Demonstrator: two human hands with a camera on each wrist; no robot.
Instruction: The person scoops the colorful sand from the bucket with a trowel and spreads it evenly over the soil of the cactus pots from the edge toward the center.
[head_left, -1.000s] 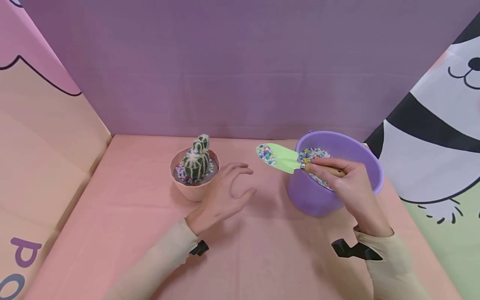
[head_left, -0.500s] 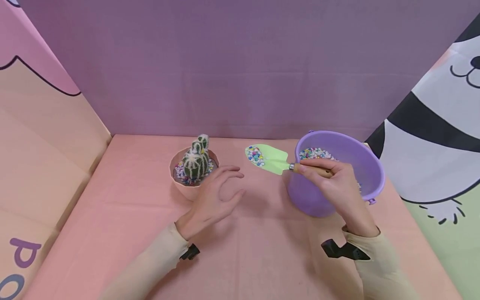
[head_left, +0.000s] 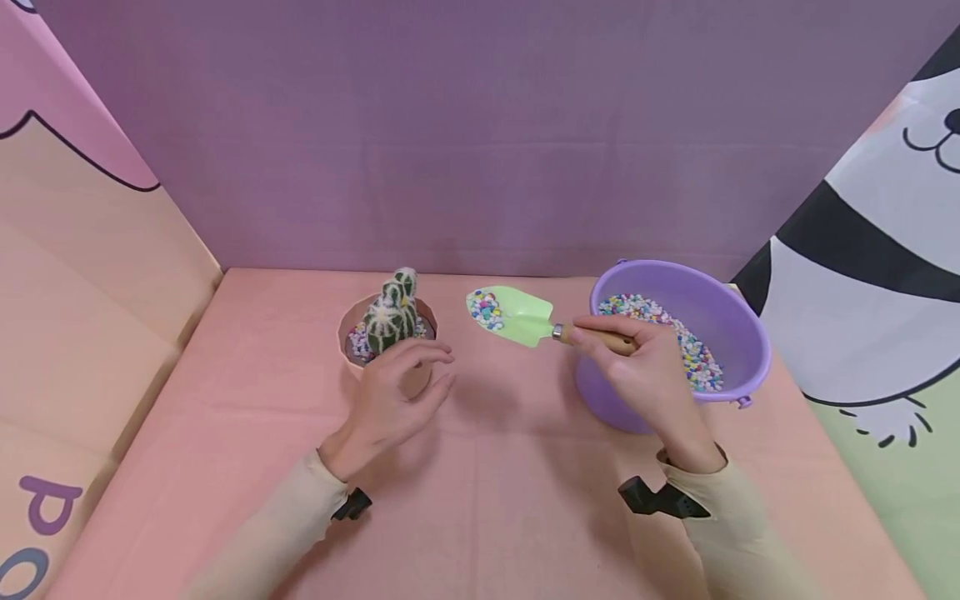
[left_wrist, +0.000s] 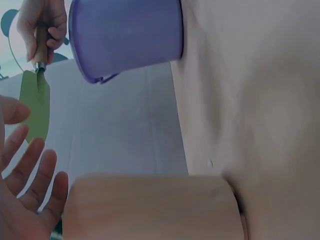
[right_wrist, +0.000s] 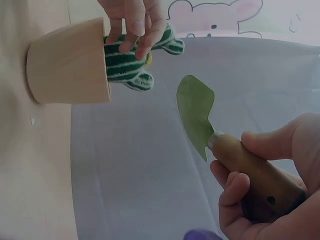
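Note:
My right hand [head_left: 652, 379] grips the wooden handle of a small light-green garden trowel [head_left: 525, 315]. Multicoloured pebbles [head_left: 485, 309] lie at the tip of its blade, held in the air between bucket and pot. My left hand [head_left: 390, 400], fingers loosely bent and holding nothing, hovers in front of the flowerpot [right_wrist: 67, 62] and hides part of it in the head view; contact with the pot cannot be told. A fuzzy green-and-white cactus [head_left: 388, 321] stands in that pot, with similar pebbles around its base.
On the right stands a purple bucket [head_left: 716, 312] with many coloured pebbles [head_left: 699, 358] inside. A pink cloth [head_left: 480, 517] covers the table. A purple backdrop [head_left: 480, 150] rises behind, with printed panels at both sides. In the right wrist view, a small white speck [right_wrist: 32, 121] lies near the pot.
The right hand has carried the loaded trowel leftward, away from the bucket and closer to the pot. My left hand has also shifted left, toward the front of the pot.

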